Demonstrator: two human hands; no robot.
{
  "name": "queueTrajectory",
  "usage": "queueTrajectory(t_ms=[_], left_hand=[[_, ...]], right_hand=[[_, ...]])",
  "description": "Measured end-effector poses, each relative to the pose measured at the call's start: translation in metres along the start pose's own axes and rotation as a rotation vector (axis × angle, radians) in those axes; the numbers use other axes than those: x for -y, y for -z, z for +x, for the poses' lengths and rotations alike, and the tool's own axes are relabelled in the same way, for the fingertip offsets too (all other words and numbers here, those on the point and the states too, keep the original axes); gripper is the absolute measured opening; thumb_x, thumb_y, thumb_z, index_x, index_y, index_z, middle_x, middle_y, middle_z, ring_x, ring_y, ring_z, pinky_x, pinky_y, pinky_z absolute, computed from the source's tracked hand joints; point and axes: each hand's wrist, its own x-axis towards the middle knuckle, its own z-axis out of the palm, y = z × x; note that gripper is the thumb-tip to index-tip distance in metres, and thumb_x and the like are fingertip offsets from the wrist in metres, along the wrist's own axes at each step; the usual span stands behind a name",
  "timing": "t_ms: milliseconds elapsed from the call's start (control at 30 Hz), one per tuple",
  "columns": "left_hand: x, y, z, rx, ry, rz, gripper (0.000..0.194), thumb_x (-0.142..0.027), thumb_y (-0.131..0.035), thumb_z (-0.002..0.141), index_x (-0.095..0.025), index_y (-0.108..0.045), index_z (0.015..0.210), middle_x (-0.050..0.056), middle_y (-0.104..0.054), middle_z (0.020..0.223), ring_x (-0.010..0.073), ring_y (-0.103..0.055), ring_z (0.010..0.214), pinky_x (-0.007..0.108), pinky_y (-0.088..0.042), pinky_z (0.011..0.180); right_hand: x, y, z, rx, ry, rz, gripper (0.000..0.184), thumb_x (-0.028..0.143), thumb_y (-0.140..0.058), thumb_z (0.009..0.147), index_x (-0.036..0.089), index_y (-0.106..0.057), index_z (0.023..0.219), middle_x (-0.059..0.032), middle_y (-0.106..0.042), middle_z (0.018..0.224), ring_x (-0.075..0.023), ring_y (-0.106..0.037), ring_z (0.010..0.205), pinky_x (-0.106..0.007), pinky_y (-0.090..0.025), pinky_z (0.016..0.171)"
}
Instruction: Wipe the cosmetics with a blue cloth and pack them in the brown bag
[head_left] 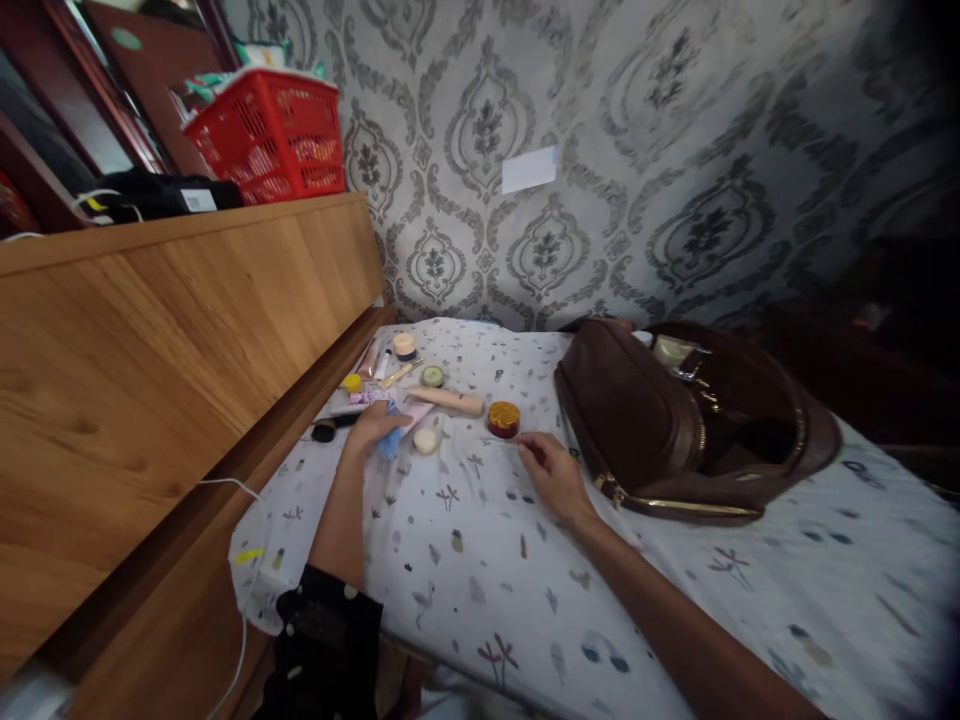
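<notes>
My left hand (373, 428) is closed around a crumpled blue cloth (391, 443), with a pale pink flat item (417, 411) sticking out beside it. My right hand (553, 475) pinches what looks like a thin pale stick (496, 440) just in front of a round amber jar (503, 419). Between the hands lies a small cream-coloured round pot (425, 441). Behind them are a long beige tube (446, 400), a small green-topped jar (433, 376) and a brush (401, 373). A black cylinder (324, 430) lies left of my left hand.
A brown leather bag (637, 415) stands open on the right with items inside. A yellow-lidded pot (352, 383) and a peach-topped jar (404, 346) sit further back on the patterned sheet (480, 540). A wooden headboard (187, 330) bearing a red basket (274, 135) borders the left.
</notes>
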Motion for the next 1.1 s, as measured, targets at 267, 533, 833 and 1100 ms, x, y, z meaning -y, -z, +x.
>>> queueTrajectory(t_ms=[267, 533, 833, 1100], left_hand=[[-0.002, 0.035, -0.013, 0.039, -0.095, -0.212, 0.035, -0.041, -0.079, 0.061, -0.017, -0.055, 0.070, -0.005, -0.051, 0.061, 0.0090, -0.045, 0.056, 0.021, -0.036, 0.051], [-0.021, 0.037, -0.029, 0.094, -0.186, -0.294, 0.044, -0.043, -0.080, 0.058, -0.017, -0.062, 0.088, -0.004, -0.055, 0.070, 0.0101, -0.049, 0.063, 0.020, -0.037, 0.054], [-0.057, -0.044, -0.037, 0.612, -0.336, -0.044, 0.033, -0.029, -0.078, 0.063, -0.016, -0.064, 0.089, -0.003, -0.060, 0.070, 0.0136, -0.054, 0.065, 0.024, -0.043, 0.060], [-0.048, -0.060, -0.031, 0.501, -0.385, 0.167, 0.032, -0.045, -0.071, 0.073, -0.018, -0.059, 0.086, -0.002, -0.056, 0.069, 0.0163, -0.054, 0.067, 0.026, -0.041, 0.060]], right_hand=[[-0.002, 0.001, 0.000, 0.009, 0.036, 0.010, 0.028, 0.038, -0.049, 0.083, 0.019, -0.068, 0.091, -0.0088, -0.068, 0.089, -0.0213, -0.060, 0.076, -0.035, -0.049, 0.071], [0.000, 0.001, 0.001, 0.010, 0.032, 0.007, 0.028, 0.039, -0.049, 0.084, 0.019, -0.068, 0.091, -0.0089, -0.069, 0.090, -0.0223, -0.062, 0.078, -0.036, -0.050, 0.073], [0.006, -0.001, -0.002, 0.065, 0.006, 0.037, 0.033, 0.044, -0.050, 0.086, 0.019, -0.066, 0.099, -0.0097, -0.071, 0.096, -0.0234, -0.065, 0.085, -0.037, -0.051, 0.075], [0.013, -0.001, -0.005, 0.190, 0.138, -0.044, 0.033, 0.043, -0.054, 0.085, 0.020, -0.067, 0.105, -0.0092, -0.069, 0.102, -0.0233, -0.064, 0.089, -0.038, -0.053, 0.081]])
